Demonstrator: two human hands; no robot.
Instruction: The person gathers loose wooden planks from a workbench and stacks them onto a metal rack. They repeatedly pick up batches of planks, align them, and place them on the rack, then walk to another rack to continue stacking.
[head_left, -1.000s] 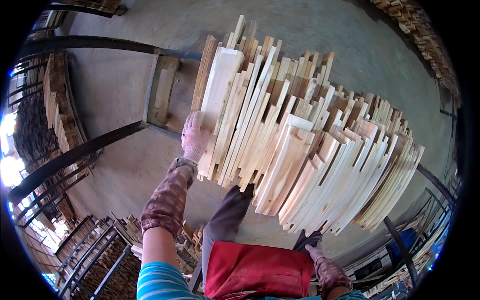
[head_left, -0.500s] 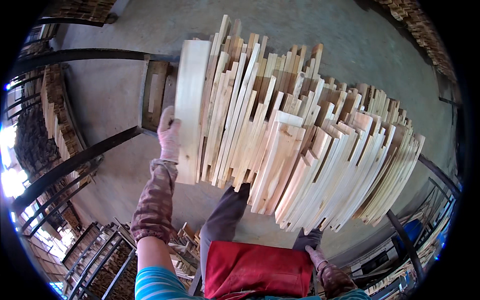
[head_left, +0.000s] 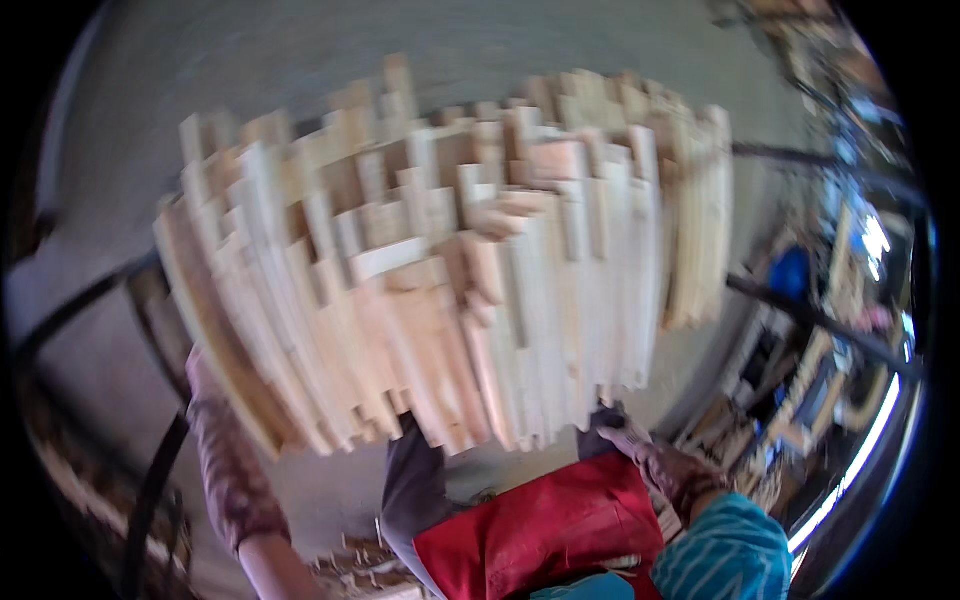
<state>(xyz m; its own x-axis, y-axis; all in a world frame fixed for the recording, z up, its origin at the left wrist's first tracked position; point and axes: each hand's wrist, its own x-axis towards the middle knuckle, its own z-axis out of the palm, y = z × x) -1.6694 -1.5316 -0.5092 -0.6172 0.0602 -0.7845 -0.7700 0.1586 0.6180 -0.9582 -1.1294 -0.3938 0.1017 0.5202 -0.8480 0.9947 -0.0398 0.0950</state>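
Pale wooden strips [head_left: 425, 315], closely packed

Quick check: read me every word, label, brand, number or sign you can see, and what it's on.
None can be read.
Wooden boards: no lettering visible, though blur could hide small marks.
Red apron: no lettering visible.
Blue object at right: too small and blurred to tell.
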